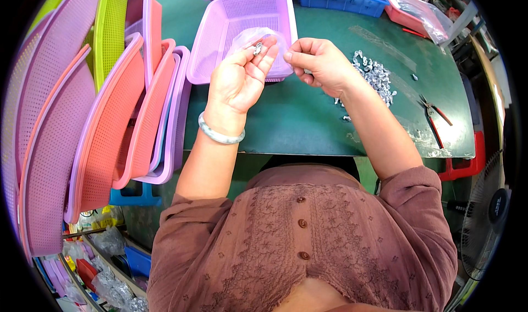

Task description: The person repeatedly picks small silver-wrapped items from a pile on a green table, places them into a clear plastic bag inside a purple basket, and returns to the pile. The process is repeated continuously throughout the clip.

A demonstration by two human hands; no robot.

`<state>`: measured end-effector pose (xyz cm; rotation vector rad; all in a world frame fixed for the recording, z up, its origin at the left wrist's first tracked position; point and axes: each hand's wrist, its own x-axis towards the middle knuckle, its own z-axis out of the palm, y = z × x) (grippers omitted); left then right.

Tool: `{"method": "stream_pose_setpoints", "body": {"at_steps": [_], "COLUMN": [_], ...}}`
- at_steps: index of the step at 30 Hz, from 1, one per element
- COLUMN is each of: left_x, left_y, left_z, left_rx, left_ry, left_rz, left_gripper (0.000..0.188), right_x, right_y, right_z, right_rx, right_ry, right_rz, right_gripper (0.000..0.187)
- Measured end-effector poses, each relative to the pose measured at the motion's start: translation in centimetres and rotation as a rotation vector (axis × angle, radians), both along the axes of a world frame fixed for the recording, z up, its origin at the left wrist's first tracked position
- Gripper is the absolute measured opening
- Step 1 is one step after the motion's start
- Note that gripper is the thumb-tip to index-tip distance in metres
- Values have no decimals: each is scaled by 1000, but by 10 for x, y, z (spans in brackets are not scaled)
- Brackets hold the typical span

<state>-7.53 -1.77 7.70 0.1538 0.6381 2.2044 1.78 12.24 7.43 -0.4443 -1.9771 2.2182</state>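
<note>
My left hand (240,78) is turned palm up over the near side of a purple basket (203,48). Between its thumb and fingers sits a small silvery metal piece (257,49), shaped like a clasp. To its right my right hand (320,63) is closed in a pinch at the basket's right rim; whatever is in its fingertips is too small to make out. A clear plastic bag (245,37) lies in the basket, partly behind my left fingers. Beyond my right wrist a pile of small silvery metal pieces (377,76) is spread on the green table (286,127).
Red-handled pliers (433,119) lie at the right of the table. A blue bin (344,1) and a pink tray (410,17) stand along the back. Purple, orange and green baskets (110,130) are stacked on the left. A fan (487,213) stands at lower right.
</note>
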Motion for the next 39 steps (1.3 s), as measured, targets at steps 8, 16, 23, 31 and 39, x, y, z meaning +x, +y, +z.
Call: {"method": "stream_pose_setpoints", "body": {"at_steps": [8, 16, 23, 31, 39], "left_x": [-1, 10, 34, 68, 89], "left_y": [0, -1, -7, -6, 2], "left_z": [-4, -3, 2, -12, -35], "left_rx": [-9, -75, -87, -77, -169], "left_ry": [-18, 21, 109, 116, 48], "left_rz": [30, 97, 15, -94, -158], "left_gripper": [25, 13, 12, 16, 16], "right_x": [0, 3, 25, 56, 79], "right_y": [0, -5, -23, -33, -30], "right_z": [-1, 3, 9, -6, -36], "right_rx": [-3, 280, 494, 675, 636], "right_ry": [0, 171, 520, 520, 471], "right_rz": [4, -140, -22, -206, -293], "right_gripper": [16, 16, 22, 22, 16]}}
